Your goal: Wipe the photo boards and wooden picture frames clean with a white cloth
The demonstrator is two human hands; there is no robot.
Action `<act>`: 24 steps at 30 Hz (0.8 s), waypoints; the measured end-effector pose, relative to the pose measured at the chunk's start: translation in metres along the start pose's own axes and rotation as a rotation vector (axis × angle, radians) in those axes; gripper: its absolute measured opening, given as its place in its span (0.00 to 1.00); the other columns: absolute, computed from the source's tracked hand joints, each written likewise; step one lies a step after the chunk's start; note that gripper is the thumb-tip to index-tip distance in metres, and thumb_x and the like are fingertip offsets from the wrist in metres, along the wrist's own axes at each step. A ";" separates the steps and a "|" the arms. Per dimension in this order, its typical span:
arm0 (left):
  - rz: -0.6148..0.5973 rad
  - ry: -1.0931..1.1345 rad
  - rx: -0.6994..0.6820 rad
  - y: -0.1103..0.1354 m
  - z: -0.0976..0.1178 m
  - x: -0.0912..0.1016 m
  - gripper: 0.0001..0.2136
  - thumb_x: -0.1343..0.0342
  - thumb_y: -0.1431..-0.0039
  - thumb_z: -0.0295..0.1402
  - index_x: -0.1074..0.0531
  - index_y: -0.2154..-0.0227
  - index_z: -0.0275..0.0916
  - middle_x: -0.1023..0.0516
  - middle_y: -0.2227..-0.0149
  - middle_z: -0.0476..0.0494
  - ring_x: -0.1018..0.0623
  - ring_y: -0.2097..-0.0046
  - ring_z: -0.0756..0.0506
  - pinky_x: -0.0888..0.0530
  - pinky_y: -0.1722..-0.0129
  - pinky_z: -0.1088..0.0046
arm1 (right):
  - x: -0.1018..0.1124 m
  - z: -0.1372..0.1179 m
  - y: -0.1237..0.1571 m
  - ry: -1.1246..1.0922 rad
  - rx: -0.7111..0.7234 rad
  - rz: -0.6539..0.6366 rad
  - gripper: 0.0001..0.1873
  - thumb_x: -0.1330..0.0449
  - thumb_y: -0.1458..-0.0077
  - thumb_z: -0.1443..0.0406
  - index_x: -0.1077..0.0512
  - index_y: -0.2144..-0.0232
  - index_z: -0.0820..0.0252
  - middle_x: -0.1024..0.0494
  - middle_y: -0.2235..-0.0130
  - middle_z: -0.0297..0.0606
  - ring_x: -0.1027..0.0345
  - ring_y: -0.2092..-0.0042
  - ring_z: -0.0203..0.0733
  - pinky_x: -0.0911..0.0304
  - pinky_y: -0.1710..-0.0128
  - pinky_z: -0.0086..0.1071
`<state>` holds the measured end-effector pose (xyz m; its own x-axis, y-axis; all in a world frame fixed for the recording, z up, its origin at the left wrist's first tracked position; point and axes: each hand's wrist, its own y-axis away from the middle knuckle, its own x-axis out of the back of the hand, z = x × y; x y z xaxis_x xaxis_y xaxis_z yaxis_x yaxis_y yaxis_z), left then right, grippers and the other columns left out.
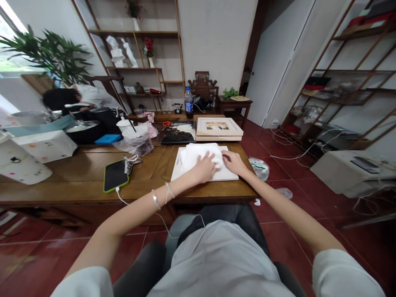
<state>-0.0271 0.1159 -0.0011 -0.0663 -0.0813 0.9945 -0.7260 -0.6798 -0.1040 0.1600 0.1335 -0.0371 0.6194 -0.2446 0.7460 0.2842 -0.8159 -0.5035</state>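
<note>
A soft, folded white cloth (198, 152) lies on a flat white board (177, 170) near the table's front edge. My left hand (206, 167) rests on top of the cloth with its fingers spread. At the cloth's right edge, my right hand (234, 162) has its fingers bent and pinched against it; how much they grip is partly hidden. Behind the board sit a white picture frame (219, 127) and a dark panel (175, 134) with a pale patch. Orange-handled scissors (166, 123) lie at that panel's corner.
On the wooden table (83, 165) are a phone (116, 175) with a charging cable, a plastic-bagged cup (136, 138), a blue box (108, 139) and a bottle (188, 103). Another person (93, 97) leans at the far left. A clear bag (260, 168) hangs off the right side.
</note>
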 end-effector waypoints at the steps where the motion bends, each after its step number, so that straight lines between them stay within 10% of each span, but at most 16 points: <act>1: 0.007 -0.018 0.001 0.011 0.009 0.000 0.17 0.60 0.36 0.32 0.29 0.53 0.36 0.44 0.38 0.31 0.48 0.37 0.28 0.42 0.47 0.41 | 0.000 0.000 0.000 0.000 0.001 -0.001 0.20 0.51 0.51 0.75 0.26 0.60 0.58 0.22 0.57 0.37 0.29 0.56 0.42 0.38 0.53 0.33; 9: 0.036 -0.121 -0.060 0.076 0.060 0.008 0.14 0.55 0.40 0.32 0.24 0.60 0.36 0.43 0.38 0.34 0.45 0.37 0.30 0.40 0.45 0.46 | -0.006 0.006 0.000 0.023 -0.058 0.039 0.18 0.49 0.51 0.74 0.26 0.59 0.65 0.24 0.53 0.47 0.32 0.49 0.47 0.41 0.47 0.39; 24: -0.006 -0.117 0.156 -0.032 -0.002 -0.003 0.18 0.60 0.36 0.32 0.30 0.51 0.32 0.49 0.36 0.32 0.51 0.36 0.31 0.49 0.42 0.43 | 0.001 -0.001 -0.001 0.007 0.004 0.000 0.16 0.51 0.52 0.75 0.27 0.64 0.60 0.22 0.63 0.40 0.31 0.61 0.43 0.40 0.58 0.31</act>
<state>-0.0046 0.1395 -0.0005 0.0247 -0.1550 0.9876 -0.6105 -0.7846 -0.1079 0.1596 0.1335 -0.0357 0.6141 -0.2487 0.7490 0.2870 -0.8137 -0.5055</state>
